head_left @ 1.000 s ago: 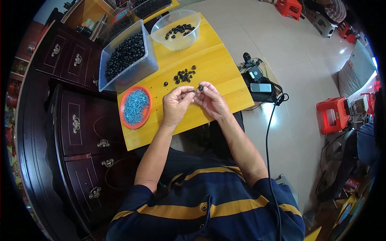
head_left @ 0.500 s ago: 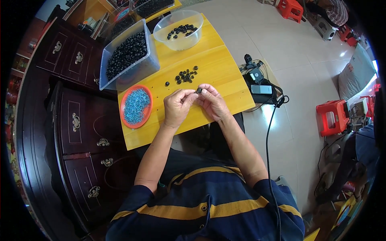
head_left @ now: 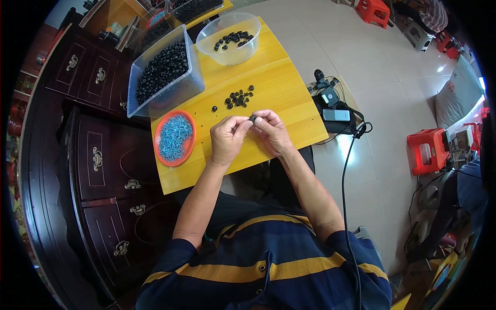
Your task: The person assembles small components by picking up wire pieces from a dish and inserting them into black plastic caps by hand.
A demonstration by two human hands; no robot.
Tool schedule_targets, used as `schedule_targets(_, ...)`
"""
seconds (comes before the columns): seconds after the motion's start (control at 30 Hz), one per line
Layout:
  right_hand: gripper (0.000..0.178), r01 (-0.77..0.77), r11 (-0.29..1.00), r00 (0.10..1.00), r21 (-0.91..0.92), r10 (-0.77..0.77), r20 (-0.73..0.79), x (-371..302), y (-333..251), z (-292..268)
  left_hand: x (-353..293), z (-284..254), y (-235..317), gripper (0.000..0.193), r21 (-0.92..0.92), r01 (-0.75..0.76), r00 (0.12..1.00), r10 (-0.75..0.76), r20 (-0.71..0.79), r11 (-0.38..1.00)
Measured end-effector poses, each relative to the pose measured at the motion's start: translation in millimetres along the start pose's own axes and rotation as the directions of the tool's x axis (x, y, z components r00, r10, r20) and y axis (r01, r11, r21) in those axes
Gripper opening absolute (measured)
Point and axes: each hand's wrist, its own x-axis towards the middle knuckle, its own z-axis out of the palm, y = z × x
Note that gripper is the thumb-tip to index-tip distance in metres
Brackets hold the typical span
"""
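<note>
From where I'm standing: right hand (head_left: pixel 272 135) has a small black part (head_left: pixel 252 118) pinched between thumb and fingers, mid-frame, over the yellow table (head_left: pixel 289 88); left hand (head_left: pixel 226 142) has thumb and index drawn together right against it, can't tell if they grip anything. Loose black pieces (head_left: pixel 237 98) scattered just above the hands, orange plate (head_left: pixel 191 144) of blue bits left of centre, square bin (head_left: pixel 195 77) of black pieces upper left, round clear tub (head_left: pixel 227 56) top centre with a few more
</note>
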Motion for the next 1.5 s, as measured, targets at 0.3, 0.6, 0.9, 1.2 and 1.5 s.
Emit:
schedule_targets(0.3,0.016,-0.007,1.000,1.000,-0.027,0.007,-0.014,-1,1,-3,3,-8,-12,0.009,-0.143,0.100,0.989,-0.083,0.123,0.985)
schedule_targets(0.6,0.017,-0.040,0.996,0.999,-0.082,0.041,0.014,-4,0,-1,2,-19,-21,0.010,-0.307,0.195,0.958,-0.115,0.262,0.931)
schedule_targets(0.9,0.019,-0.027,0.999,0.999,-0.030,0.028,0.044,-3,0,1,-3,-15,-15,0.009,-0.188,0.199,0.969,-0.164,0.185,0.962)
schedule_targets(1.2,0.020,-0.028,0.996,0.999,-0.088,0.031,0.033,-2,1,0,1,-15,-20,0.016,-0.314,0.318,0.938,-0.250,0.240,0.894)
schedule_targets(1.5,0.015,-0.012,0.993,0.999,-0.117,0.017,0.037,-2,1,3,2,-16,-19,0.017,-0.377,0.432,0.894,-0.333,0.301,0.819)
